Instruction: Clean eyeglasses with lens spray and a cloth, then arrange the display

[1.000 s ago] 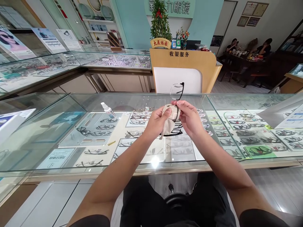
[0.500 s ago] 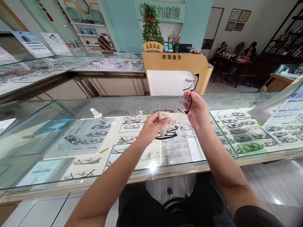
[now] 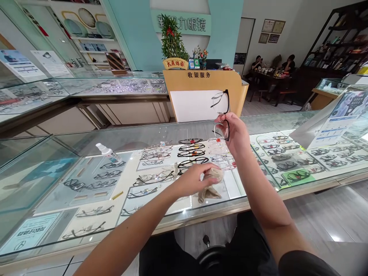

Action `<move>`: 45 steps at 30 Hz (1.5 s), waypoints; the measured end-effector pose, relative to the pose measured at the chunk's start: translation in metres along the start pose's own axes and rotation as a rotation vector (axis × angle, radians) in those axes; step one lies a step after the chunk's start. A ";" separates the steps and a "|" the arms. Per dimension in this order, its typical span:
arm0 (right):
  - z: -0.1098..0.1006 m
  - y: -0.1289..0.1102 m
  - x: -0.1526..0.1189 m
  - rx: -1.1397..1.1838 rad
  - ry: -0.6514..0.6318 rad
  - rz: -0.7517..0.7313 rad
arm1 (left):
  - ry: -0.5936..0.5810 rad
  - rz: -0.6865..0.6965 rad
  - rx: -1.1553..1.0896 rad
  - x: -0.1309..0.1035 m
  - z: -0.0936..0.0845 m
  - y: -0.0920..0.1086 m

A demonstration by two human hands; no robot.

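Note:
My right hand (image 3: 236,132) is raised above the glass counter, its fingers pinching a pair of eyeglasses (image 3: 228,101) with a black upper rim. The glasses are turned on end, one lens above my fingers and the other below. Lower down, my left hand (image 3: 194,179) curls its thumb and fingers around a crumpled beige cleaning cloth (image 3: 209,193). The cloth's lower part spreads at the counter's glass top. Behind the left hand, several dark-framed glasses (image 3: 192,153) show in a column.
A white spray bottle (image 3: 107,153) stands on the glass counter (image 3: 138,132) at left. Rows of frames show through the glass. A folded sign (image 3: 330,122) stands at right, and a cashier desk (image 3: 201,82) behind. Two people sit at a far table (image 3: 273,78).
My left hand has moved down and nearer with the cloth, which now hangs looser and lower. The right hand still holds the glasses up, turned slightly. The view has shifted a little.

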State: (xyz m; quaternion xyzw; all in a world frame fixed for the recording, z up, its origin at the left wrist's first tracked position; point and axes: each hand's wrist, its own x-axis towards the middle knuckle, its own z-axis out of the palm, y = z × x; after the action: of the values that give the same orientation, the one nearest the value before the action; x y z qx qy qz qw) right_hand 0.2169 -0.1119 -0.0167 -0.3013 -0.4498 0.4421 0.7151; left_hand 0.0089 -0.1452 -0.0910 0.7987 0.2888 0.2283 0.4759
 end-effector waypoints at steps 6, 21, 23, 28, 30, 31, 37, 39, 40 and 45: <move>0.002 0.001 -0.007 -0.177 -0.064 -0.198 | -0.066 0.248 0.327 -0.002 0.005 0.000; 0.007 -0.009 -0.025 -0.770 -0.586 -0.224 | 1.134 0.516 0.788 0.000 -0.038 -0.015; 0.008 -0.009 -0.025 -0.776 -0.598 -0.208 | 1.138 0.503 0.763 0.000 -0.037 -0.016; 0.009 -0.012 -0.028 -0.728 -0.597 -0.143 | 1.097 0.522 0.685 -0.002 -0.040 -0.015; 0.009 -0.013 -0.029 -0.707 -0.592 -0.134 | 1.087 0.481 0.672 -0.002 -0.040 -0.012; 0.010 -0.013 -0.029 -0.699 -0.587 -0.133 | 1.087 0.464 0.666 -0.003 -0.039 -0.009; 0.013 -0.030 -0.024 -0.656 -0.427 -0.233 | 1.174 0.492 0.671 -0.001 -0.053 0.016; 0.014 -0.038 -0.016 -0.702 -0.338 -0.355 | 1.237 0.510 0.683 0.004 -0.069 0.030; 0.015 -0.042 -0.011 -0.745 -0.294 -0.432 | 1.269 0.513 0.679 0.008 -0.079 0.038; 0.029 -0.049 0.026 -0.879 -0.090 -0.808 | 1.380 0.520 0.572 0.040 -0.114 0.082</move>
State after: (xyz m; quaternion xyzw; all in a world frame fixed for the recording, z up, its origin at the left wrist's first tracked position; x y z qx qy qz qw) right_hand 0.2137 -0.1084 0.0459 -0.3550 -0.6993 -0.0800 0.6152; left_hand -0.0147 -0.0776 0.0363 0.6101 0.3701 0.6929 -0.1033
